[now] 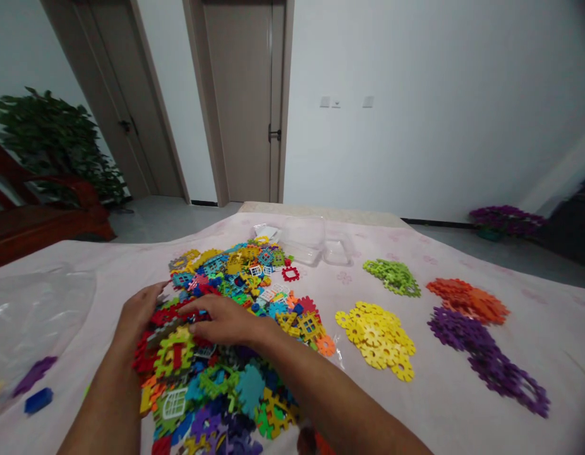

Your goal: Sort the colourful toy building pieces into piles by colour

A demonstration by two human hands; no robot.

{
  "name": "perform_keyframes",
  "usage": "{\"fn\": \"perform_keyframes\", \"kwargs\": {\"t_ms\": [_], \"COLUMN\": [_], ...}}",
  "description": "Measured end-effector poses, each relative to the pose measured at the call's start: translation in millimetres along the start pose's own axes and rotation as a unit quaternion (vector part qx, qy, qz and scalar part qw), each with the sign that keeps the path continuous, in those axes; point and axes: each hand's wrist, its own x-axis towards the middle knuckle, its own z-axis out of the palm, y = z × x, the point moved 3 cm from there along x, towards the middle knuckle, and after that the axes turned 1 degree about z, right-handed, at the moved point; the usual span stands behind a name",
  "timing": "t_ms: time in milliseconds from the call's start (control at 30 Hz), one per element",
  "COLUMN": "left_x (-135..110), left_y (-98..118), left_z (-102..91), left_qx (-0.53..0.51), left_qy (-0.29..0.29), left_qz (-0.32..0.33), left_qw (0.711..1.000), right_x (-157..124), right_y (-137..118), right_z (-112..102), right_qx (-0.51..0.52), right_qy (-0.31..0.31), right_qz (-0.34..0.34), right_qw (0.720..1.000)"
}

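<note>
A large heap of mixed plastic building blocks (249, 382) spreads out in front of me, many with toothed edges. My left hand (136, 316) rests against the heap's left side, its fingers stretched forward and partly hidden. Over the heap reaches my right hand (226, 319), thumb and fingers apart, touching the pieces beneath. Close to both hands lie red blocks (143, 354), a grey strip-like piece (165, 331) and a yellow-green toothed block (172, 355) with a red part on it. A white window piece (174, 403) lies nearer to me.
Separate piles of yellow (378, 335), light green (392, 277), orange (467, 299) and purple flower-shaped pieces (486, 354) lie rightward. Clear plastic containers (302, 237) stand behind the heap. At left are a clear bag (36, 309), a blue block (38, 400) and a purple piece (34, 375).
</note>
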Motion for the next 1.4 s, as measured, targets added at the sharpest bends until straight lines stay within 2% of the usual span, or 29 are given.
{"fn": "perform_keyframes", "kwargs": {"t_ms": [67,167,233,300,400,467,600,733,833,867,933,1000,1067,1200,1300,1400], "left_x": [-2.4,-7.7,-9.4,-9.4,-8.8,-9.0,-11.8,-16.8,-20.2,-20.7,-20.7,-19.6,-18.1,-16.9,-16.6,-14.9], "left_y": [6.2,19.7,24.5,24.7,20.5,15.7,8.8,13.7,17.3,17.7,16.9,14.9,13.1,12.9,16.1,17.5], "left_z": [-4.7,-4.2,1.7,9.9,18.4,19.7,18.4,15.8,14.5,14.1,13.9,14.1,14.5,15.7,15.5,15.0], "left_qx": [-0.042,-0.104,-0.096,-0.063,-0.017,-0.015,-0.046,-0.084,-0.106,-0.109,-0.11,-0.109,-0.112,-0.122,-0.117,-0.095], "left_qy": [0.007,-0.007,-0.032,-0.066,-0.089,-0.087,-0.1,-0.074,-0.055,-0.053,-0.058,-0.067,-0.072,-0.072,-0.067,-0.059], "left_qz": [-0.014,0.025,0.042,0.051,0.084,0.089,0.039,0.016,-0.006,-0.012,-0.026,-0.036,-0.039,-0.044,-0.031,-0.02], "left_qw": [0.999,0.994,0.994,0.995,0.992,0.992,0.993,0.994,0.993,0.993,0.992,0.991,0.99,0.989,0.99,0.993], "right_x": [-2.3,-14.0,-23.1,-27.3,-30.5,-35.1,-47.8,-51.6,-43.1,-38.6,-29.2,-22.3,-19.7,-27.2,-36.5,-38.2], "right_y": [2.3,26.6,44.9,57.6,66.7,69.0,64.9,58.1,54.7,54.4,56.5,60.1,62.6,63.5,62.4,59.9], "right_z": [-3.4,-32.3,-56.3,-72.4,-77.1,-77.8,-89.0,-97.2,-95.5,-92.9,-85.5,-79.6,-78.5,-86.8,-93.3,-88.9], "right_qx": [0.034,0.016,-0.051,-0.131,-0.226,-0.29,-0.377,-0.4,-0.402,-0.399,-0.393,-0.395,-0.397,-0.388,-0.382,-0.358], "right_qy": [0.029,0.157,0.211,0.181,0.042,-0.005,0.037,0.082,0.128,0.127,0.08,0.022,-0.003,-0.006,0.013,0.011], "right_qz": [0.01,0.14,0.198,0.173,0.093,0.111,0.221,0.247,0.196,0.175,0.155,0.168,0.189,0.223,0.247,0.229], "right_qw": [0.999,0.977,0.956,0.959,0.969,0.951,0.899,0.879,0.885,0.891,0.903,0.903,0.898,0.894,0.89,0.905]}}
